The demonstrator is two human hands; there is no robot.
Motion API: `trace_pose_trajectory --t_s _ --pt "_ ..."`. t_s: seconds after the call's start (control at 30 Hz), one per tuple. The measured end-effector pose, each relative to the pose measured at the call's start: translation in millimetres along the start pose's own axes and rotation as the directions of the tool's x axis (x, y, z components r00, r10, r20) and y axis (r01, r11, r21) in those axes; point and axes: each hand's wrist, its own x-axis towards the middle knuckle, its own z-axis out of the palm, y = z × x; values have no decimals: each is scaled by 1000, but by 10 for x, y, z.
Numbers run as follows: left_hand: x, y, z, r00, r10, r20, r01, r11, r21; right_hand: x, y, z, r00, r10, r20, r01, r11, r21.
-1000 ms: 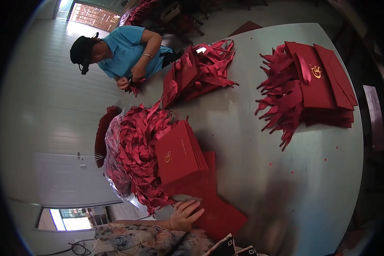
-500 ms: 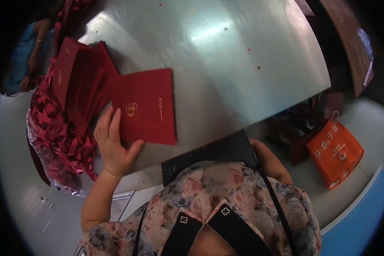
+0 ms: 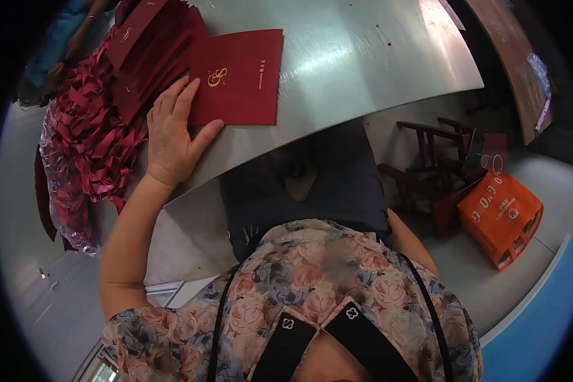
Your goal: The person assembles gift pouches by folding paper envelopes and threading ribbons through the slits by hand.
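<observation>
My left hand (image 3: 175,137) lies on the metal table with its fingers stretched out and the thumb apart. Its fingertips touch the left edge of a flat, dark red piece (image 3: 242,79) with a gold logo, perhaps a folded paper bag. More dark red printed pieces (image 3: 162,54) lie overlapped just beyond the fingers. Left of the hand is a heap of dark red ribbons (image 3: 92,118) in clear plastic. On the right, only my bare forearm shows beside my body; my right hand is hidden.
The shiny metal table (image 3: 350,70) has its near edge in front of my lap. A dark wooden chair (image 3: 426,149) and an orange bag (image 3: 503,216) stand on the right. At upper left another person's arm (image 3: 79,35) shows beside blue clothing.
My view has tipped down, so the table sits higher and more of my lap shows. My left hand stays at the edge of the red piece. My right hand remains out of sight.
</observation>
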Motion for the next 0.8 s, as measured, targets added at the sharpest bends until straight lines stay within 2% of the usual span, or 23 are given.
trace_pose_trajectory --t_s 0.1,0.2,0.37,0.5,0.63,0.8 --pt "40 40 -45 999 -15 41 15 1000 -14 51 -175 -142 1000 2 13 -2 999 49" --pt "69 26 -96 998 -14 68 18 998 -57 477 -928 -536 997 -83 0 83 992 97" --pt "81 24 -148 976 -78 204 99 990 -96 1522 -3527 -1298 911 -412 2 405 897 175" --pt "134 -8 -212 956 -104 273 144 981 -131 1758 -5210 -1491 824 -557 104 527 820 223" --pt "176 -27 -243 941 -127 313 175 976 -131 1911 -5837 -1353 788 -575 222 512 811 283" --pt "171 -25 -205 938 -137 320 195 968 -158 2085 -6400 -1283 747 -598 292 482 789 383"
